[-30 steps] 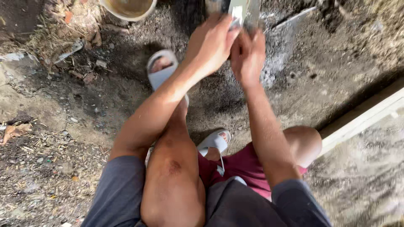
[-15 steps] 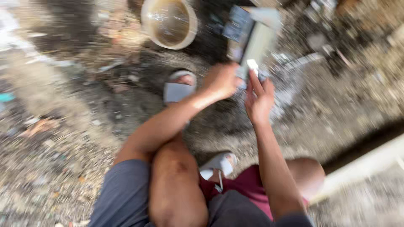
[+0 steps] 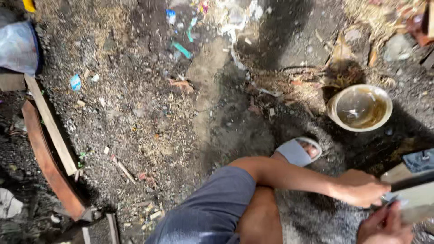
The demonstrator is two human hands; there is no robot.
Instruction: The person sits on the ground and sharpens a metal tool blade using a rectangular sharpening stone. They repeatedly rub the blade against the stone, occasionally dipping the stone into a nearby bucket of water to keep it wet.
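Left hand [image 3: 361, 187] closed w/ fingers curled on a pale flat board [image 3: 418, 192] at the frame's right edge, steadying it. Right hand [image 3: 384, 226] underneath, grip unclear. Murky-water bowl [image 3: 360, 107] nearby on dirt ground [image 3: 149, 117].

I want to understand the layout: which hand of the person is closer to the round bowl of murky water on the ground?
Left. The left hand lies just below the bowl; the right hand sits lower, farther off.
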